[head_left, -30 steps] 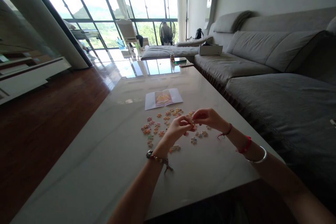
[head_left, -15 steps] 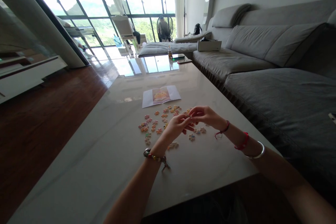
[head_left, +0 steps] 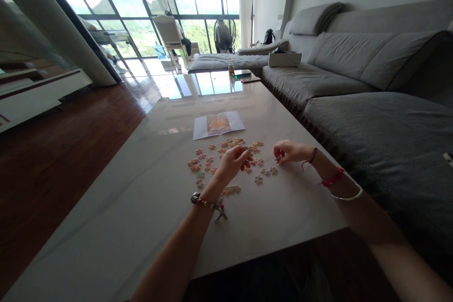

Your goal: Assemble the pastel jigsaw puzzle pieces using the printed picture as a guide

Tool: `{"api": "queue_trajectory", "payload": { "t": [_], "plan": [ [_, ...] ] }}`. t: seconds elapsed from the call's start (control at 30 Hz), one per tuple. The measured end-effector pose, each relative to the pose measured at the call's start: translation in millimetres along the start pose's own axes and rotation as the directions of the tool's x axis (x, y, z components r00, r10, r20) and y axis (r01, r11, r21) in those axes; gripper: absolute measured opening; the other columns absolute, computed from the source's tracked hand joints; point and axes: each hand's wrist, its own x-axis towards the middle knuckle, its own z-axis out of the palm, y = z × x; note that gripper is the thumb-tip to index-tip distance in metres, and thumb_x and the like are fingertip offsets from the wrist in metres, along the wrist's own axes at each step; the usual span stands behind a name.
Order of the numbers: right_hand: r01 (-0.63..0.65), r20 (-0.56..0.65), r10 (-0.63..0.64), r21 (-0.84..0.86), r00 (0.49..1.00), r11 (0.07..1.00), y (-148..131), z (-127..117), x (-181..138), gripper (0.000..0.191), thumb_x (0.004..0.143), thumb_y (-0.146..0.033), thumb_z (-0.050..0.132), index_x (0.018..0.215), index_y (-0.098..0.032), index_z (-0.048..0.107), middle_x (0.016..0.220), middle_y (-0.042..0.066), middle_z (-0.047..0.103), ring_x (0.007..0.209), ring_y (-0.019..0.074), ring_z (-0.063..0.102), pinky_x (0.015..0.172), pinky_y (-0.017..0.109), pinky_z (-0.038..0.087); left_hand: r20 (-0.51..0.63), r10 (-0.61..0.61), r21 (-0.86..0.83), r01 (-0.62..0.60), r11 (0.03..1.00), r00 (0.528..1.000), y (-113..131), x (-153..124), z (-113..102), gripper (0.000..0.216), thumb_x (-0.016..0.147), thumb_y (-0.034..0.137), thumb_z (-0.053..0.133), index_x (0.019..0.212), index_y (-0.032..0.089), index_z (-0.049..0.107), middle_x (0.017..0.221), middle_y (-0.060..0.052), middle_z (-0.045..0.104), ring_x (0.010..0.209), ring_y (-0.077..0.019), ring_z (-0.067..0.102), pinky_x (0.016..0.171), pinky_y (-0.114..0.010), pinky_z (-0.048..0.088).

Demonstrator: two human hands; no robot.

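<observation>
Many pieces around left hand, mostly loose; cluster beside left wrist maybe joined. Hands apart: left seemingly pinched on one piece, right hand fingertips at another, grip unclear. Beyond left, sheet; beneath both, table.

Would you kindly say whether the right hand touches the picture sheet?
Apart: the head view shows tabletop between the right hand and the picture sheet.
</observation>
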Motion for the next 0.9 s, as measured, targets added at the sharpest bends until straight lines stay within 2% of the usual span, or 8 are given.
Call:
{"api": "queue_trajectory", "payload": {
  "t": [0.1,0.2,0.3,0.43,0.67,0.8,0.9],
  "plan": [
    [0.029,-0.024,-0.025,0.225,0.999,0.974,-8.0,0.3,0.7,0.012,0.06,-0.019,0.064,0.069,-0.012,0.06,0.058,-0.001,0.055,0.053,0.0083,0.05,0.049,0.019,0.041,0.033,-0.019,0.035,0.018,0.999,0.999,-1.7,-3.4,0.3,0.019,0.072,0.028,0.053,0.061,0.014,0.046,0.052,0.002,0.057,0.039,-0.0044,0.048,0.037,-0.016,0.034],
    [0.181,-0.116,-0.141,0.512,0.983,0.84,-24.7,1.0,-0.1,0.023,0.066,-0.031,0.061,0.079,-0.012,0.06,0.069,0.001,0.059,0.057,0.0091,0.054,0.053,0.023,0.046,0.097,-0.014,0.045,0.01,0.999,0.995,-4.4,-6.1,1.0,0.018,0.074,0.025,0.052,0.062,0.013,0.048,0.052,0.002,0.056,0.04,-0.0044,0.049,0.038,-0.015,0.036],
    [0.314,-0.229,-0.217,0.625,0.949,0.714,-43.8,5.6,-0.4,0.032,0.065,-0.033,0.062,0.09,-0.012,0.058,0.076,0.003,0.06,0.063,0.01,0.056,0.06,0.025,0.048,0.165,-0.035,0.021,0.032,0.999,0.986,-8.8,-7.3,2.5,0.019,0.074,0.027,0.054,0.062,0.012,0.048,0.052,0.002,0.055,0.043,-0.0052,0.051,0.041,-0.016,0.039],
    [0.345,-0.288,-0.202,0.646,0.936,0.681,-58.0,14.3,0.4,0.037,0.064,-0.03,0.064,0.097,-0.014,0.055,0.076,0.001,0.057,0.065,0.01,0.056,0.062,0.025,0.049,0.202,-0.104,-0.086,0.123,0.989,0.974,-12.6,-7.3,4.7,0.022,0.071,0.03,0.06,0.065,0.012,0.049,0.055,0.002,0.056,0.048,-0.0065,0.055,0.049,-0.018,0.046],
    [0.319,-0.35,-0.141,0.527,0.926,0.788,-61.9,22.1,-2.4,0.032,0.066,-0.029,0.061,0.095,-0.016,0.054,0.07,-0.001,0.055,0.062,0.0092,0.055,0.059,0.023,0.05,0.186,-0.156,-0.26,0.202,0.944,0.97,-13.9,-5.7,10.7,0.03,0.07,0.041,0.059,0.073,0.012,0.051,0.063,-0.001,0.06,0.054,-0.0084,0.059,0.06,-0.024,0.051],
    [0.307,-0.398,-0.109,0.475,0.911,0.825,-66.0,24.9,-2.8,0.032,0.067,-0.034,0.061,0.093,-0.016,0.057,0.066,-0.001,0.056,0.059,0.0092,0.053,0.057,0.022,0.049,0.18,-0.121,-0.252,0.165,0.954,0.976,-11.1,-7.2,11.4,0.037,0.065,0.047,0.06,0.071,0.012,0.05,0.066,-0.002,0.061,0.057,-0.0096,0.06,0.061,-0.025,0.051],
    [0.312,-0.394,-0.111,0.496,0.913,0.81,-62.9,19.2,-4.8,0.036,0.066,-0.037,0.061,0.094,-0.016,0.057,0.068,0.0,0.057,0.06,0.0097,0.054,0.058,0.023,0.049,0.154,-0.09,-0.187,0.118,0.975,0.984,-5.7,-9.0,8.8,0.037,0.059,0.044,0.066,0.067,0.012,0.049,0.063,-0.001,0.06,0.056,-0.0093,0.059,0.058,-0.023,0.05]
  ]
}}
